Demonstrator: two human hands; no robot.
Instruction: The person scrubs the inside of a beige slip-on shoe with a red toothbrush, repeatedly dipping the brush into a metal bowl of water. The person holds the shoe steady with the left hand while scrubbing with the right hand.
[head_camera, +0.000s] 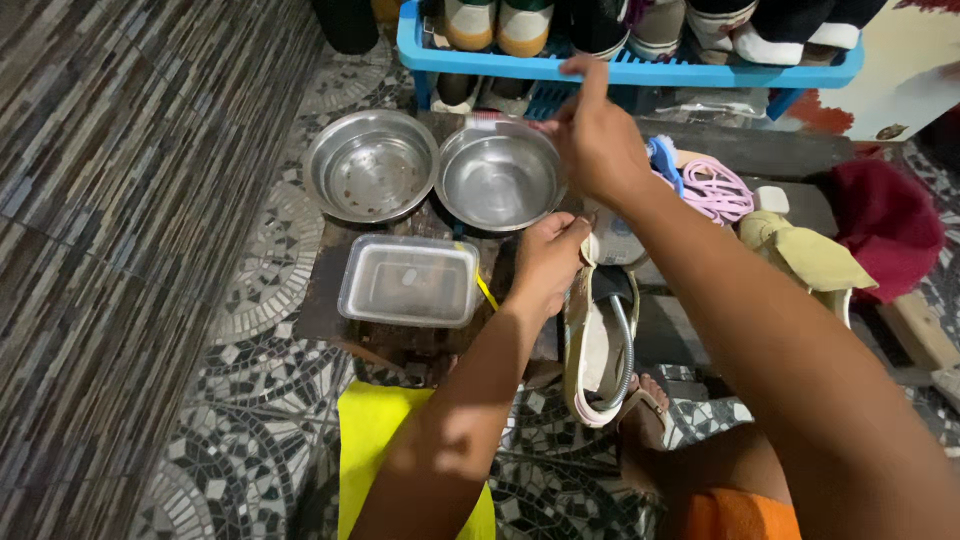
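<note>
The left hand (548, 258) grips the toe of a beige sandal (598, 345) to keep it steady, while the right hand (597, 135), fingers loosely curled, touches the steel bowl (497, 178) just beside it, maybe pinching something small.

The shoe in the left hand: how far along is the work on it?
Already done: two steel bowls and a clear plastic container are set out. In hand: the left hand grips the pale shoe, and the right hand is at the nearer bowl's rim. Probably left: the tan shoe lies untouched, so this looks early.
</note>
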